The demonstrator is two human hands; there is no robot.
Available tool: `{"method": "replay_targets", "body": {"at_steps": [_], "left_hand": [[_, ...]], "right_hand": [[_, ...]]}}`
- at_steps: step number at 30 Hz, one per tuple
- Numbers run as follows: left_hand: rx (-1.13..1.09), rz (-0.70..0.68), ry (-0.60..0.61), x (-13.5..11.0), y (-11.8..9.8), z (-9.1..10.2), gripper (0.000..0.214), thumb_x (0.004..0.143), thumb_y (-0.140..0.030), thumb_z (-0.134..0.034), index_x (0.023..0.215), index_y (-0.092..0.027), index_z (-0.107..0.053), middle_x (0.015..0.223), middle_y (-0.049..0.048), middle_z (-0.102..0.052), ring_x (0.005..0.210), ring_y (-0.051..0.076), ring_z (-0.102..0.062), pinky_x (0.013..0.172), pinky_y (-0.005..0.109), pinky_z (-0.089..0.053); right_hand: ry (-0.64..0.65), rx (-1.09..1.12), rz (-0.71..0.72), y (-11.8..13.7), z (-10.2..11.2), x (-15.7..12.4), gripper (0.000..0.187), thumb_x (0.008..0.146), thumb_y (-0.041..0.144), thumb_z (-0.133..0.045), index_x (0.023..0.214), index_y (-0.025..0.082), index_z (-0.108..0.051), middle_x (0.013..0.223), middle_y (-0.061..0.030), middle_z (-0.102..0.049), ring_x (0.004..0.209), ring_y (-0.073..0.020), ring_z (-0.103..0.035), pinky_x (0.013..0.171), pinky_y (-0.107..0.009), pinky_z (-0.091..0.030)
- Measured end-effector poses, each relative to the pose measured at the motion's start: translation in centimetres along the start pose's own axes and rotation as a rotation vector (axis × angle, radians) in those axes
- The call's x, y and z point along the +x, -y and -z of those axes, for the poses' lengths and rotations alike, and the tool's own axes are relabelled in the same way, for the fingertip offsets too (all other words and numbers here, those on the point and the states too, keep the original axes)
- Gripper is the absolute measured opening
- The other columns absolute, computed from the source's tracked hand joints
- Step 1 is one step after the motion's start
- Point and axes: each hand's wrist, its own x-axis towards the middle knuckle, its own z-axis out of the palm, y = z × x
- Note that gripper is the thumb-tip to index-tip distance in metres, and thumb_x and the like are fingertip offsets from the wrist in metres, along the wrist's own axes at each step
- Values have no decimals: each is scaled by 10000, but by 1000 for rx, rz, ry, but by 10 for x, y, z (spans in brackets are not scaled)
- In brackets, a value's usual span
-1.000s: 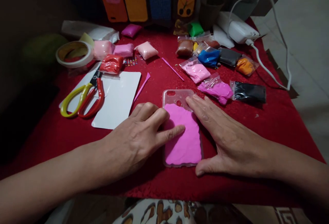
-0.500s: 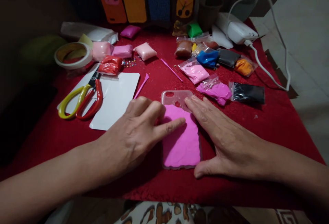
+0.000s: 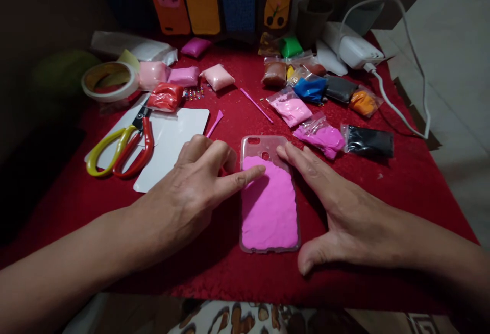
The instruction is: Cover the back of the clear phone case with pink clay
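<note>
A clear phone case (image 3: 264, 146) lies on the red cloth (image 3: 401, 186), most of it covered by a flat sheet of pink clay (image 3: 270, 206). My left hand (image 3: 191, 191) rests left of the case, its index finger pressing on the upper left part of the clay. My right hand (image 3: 337, 206) lies flat along the case's right side, fingertips touching the clay's top right edge near the bare top, thumb spread below the lower right corner. Neither hand holds anything.
Red-and-yellow scissors (image 3: 122, 145) lie on a white card (image 3: 172, 145) at left, with a tape roll (image 3: 109, 79) behind. Bags of coloured clay (image 3: 317, 135) crowd the back. A pink tool (image 3: 255, 104) and a white charger (image 3: 350, 45) with cable lie beyond.
My left index finger has slid up the clay toward the top of the case. My right thumb has dropped a little lower; the case now lies slightly straighter.
</note>
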Motion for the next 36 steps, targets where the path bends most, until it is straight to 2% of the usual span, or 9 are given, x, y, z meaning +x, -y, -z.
{"method": "replay_targets", "body": {"at_steps": [4, 7, 11, 17, 22, 26, 31, 36], "left_hand": [[11, 25, 41, -3, 3, 1, 527, 931, -8, -402, 1388, -243, -522, 987, 62, -439, 897, 232, -386, 790, 392, -402], [0, 15, 72, -3, 3, -2, 481, 949, -37, -397, 1380, -207, -529, 999, 80, -470, 900, 241, -393, 793, 413, -399], [18, -11, 84, -2, 2, -4, 452, 948, -82, -420, 1377, -164, -536, 1018, 112, -531, 889, 260, -420, 776, 443, -401], [-38, 2, 32, -4, -2, 1, 518, 869, 31, -440, 1328, -172, -567, 1001, 94, -534, 908, 249, -437, 766, 409, -403], [2, 9, 82, -5, -5, -1, 424, 958, -94, -386, 1347, -154, -544, 1001, 120, -552, 894, 272, -432, 776, 478, -402], [48, -21, 104, -5, -3, -2, 410, 977, -136, -364, 1354, -167, -522, 1002, 114, -555, 882, 266, -439, 767, 476, -414], [20, -2, 57, -4, -2, 0, 444, 969, -97, -380, 1392, -177, -488, 1022, 111, -549, 902, 257, -431, 775, 453, -415], [113, -8, 108, -3, -2, -5, 422, 975, -127, -371, 1377, -133, -501, 1018, 126, -554, 891, 272, -438, 778, 468, -418]], "right_hand": [[-4, 26, -15, 1, 2, 1, 1358, 694, 636, -787, 1584, 219, 150, 1668, -220, -129, 1529, -336, -144, 1179, -551, -262], [2, -4, -16, 1, 1, 1, 1345, 700, 578, -813, 1591, 190, 118, 1669, -207, -138, 1537, -311, -116, 1191, -518, -247], [-7, -59, 8, -2, -1, -1, 1286, 737, 590, -775, 1597, 141, 69, 1673, -196, -121, 1540, -309, -79, 1196, -519, -229], [-5, -97, 10, -3, -3, -3, 1236, 760, 610, -742, 1598, 102, 10, 1676, -184, -108, 1538, -317, -90, 1193, -526, -239], [-10, -101, 9, -4, -4, -3, 1240, 762, 651, -716, 1601, 116, 25, 1679, -174, -98, 1534, -337, -92, 1176, -554, -271], [-10, -111, 7, -2, -3, -2, 1239, 752, 636, -735, 1597, 93, -10, 1669, -202, -120, 1528, -351, -109, 1171, -561, -279], [2, -112, -4, 0, -1, 0, 1231, 747, 592, -763, 1593, 89, -25, 1659, -222, -150, 1527, -345, -123, 1174, -561, -273], [9, -116, 3, -1, -1, 0, 1225, 763, 611, -737, 1593, 94, 1, 1659, -231, -134, 1526, -348, -98, 1173, -569, -275]]}}
